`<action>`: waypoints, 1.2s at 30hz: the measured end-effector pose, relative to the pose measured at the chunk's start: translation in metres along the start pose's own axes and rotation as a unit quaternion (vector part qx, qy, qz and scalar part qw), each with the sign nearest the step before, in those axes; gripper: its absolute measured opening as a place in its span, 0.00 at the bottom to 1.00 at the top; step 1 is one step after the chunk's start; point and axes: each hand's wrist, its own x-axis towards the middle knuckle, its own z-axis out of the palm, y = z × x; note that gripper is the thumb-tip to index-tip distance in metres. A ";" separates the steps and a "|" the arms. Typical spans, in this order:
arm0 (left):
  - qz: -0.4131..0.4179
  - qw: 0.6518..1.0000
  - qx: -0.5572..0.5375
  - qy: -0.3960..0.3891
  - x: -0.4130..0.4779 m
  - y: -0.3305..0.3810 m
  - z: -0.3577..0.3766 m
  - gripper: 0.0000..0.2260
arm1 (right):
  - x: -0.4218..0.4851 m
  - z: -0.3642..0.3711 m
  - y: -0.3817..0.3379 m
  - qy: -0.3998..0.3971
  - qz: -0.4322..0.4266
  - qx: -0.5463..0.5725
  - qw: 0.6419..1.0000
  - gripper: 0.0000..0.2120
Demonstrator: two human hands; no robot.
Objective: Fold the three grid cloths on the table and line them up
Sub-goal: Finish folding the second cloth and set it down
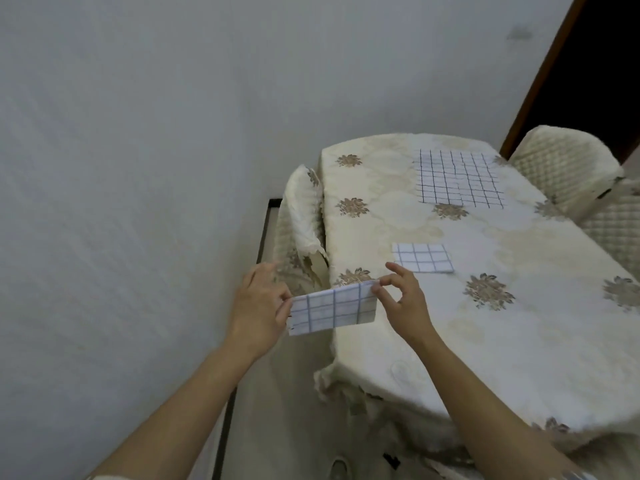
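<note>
Left hand (264, 300): pinching the left end of a folded grid cloth, fingers closed onto the edge, thumb side tucked behind the fabric so not fully visible.
Right hand (401, 299): thumb and index finger nipped shut on the top right corner of that same cloth, the other fingers fanned out loose above it.
Held cloth (333, 309): folded down to a narrow strip, stretched between the two hands, up in the air right at the table's near left edge, half over the tablecloth and half past it. Tilted a bit, right end higher.
Small folded cloth (423, 257): already folded into a little rectangle, lying flat on the table just beyond the right hand, not touching it.
Open cloth (459, 180): still spread out flat at the far end of the table, well apart from the other two.
Table (519, 306): covered in a cream cloth with brownish flower patterns.
Chairs: one quilted chair (561, 168) at the far right corner, another (301, 216) pushed in on the left side by the wall.
</note>
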 end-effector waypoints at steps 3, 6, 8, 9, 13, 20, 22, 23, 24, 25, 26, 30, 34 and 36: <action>0.015 1.000 0.011 -0.013 0.036 -0.016 0.003 0.03 | 0.026 0.021 0.001 0.023 0.042 0.017 0.999 0.03; 0.024 0.999 0.014 -0.027 0.072 -0.033 0.019 0.03 | 0.045 0.031 0.008 0.038 0.066 0.030 0.997 0.02; 0.027 0.999 0.002 -0.042 0.090 -0.040 0.034 0.02 | 0.053 0.032 0.016 0.055 0.078 0.029 0.995 0.02; 0.035 0.998 -0.006 -0.051 0.098 -0.042 0.041 0.02 | 0.056 0.032 0.020 0.065 0.090 0.030 0.993 0.02; 0.079 0.993 -0.047 -0.073 0.133 -0.053 0.065 0.02 | 0.077 0.036 0.030 0.104 0.137 0.026 0.985 0.03; 0.160 0.974 -0.118 -0.112 0.213 -0.090 0.098 0.03 | 0.126 0.057 0.031 0.197 0.173 0.021 0.965 0.02; 0.181 0.965 -0.150 -0.117 0.240 -0.098 0.099 0.02 | 0.142 0.058 0.023 0.220 0.170 0.007 0.960 0.03; 0.192 0.961 -0.161 -0.115 0.254 -0.099 0.099 0.03 | 0.151 0.057 0.018 0.230 0.168 -0.001 0.959 0.03; 0.203 0.957 -0.174 -0.115 0.269 -0.100 0.100 0.03 | 0.159 0.056 0.013 0.242 0.168 -0.007 0.955 0.03; 0.213 0.952 -0.185 -0.117 0.283 -0.101 0.102 0.04 | 0.167 0.055 0.008 0.257 0.168 -0.009 0.952 0.03; 0.223 0.948 -0.192 -0.121 0.295 -0.101 0.105 0.04 | 0.173 0.054 0.005 0.273 0.170 -0.011 0.947 0.03; 0.236 0.938 -0.214 -0.137 0.331 -0.097 0.125 0.04 | 0.190 0.051 0.003 0.316 0.181 -0.034 0.931 0.03; 0.240 0.931 -0.223 -0.161 0.360 -0.088 0.149 0.04 | 0.210 0.040 0.015 0.341 0.200 -0.032 0.918 0.02; 0.240 0.929 -0.226 -0.170 0.375 -0.083 0.162 0.05 | 0.225 0.034 0.026 0.344 0.207 -0.032 0.915 0.02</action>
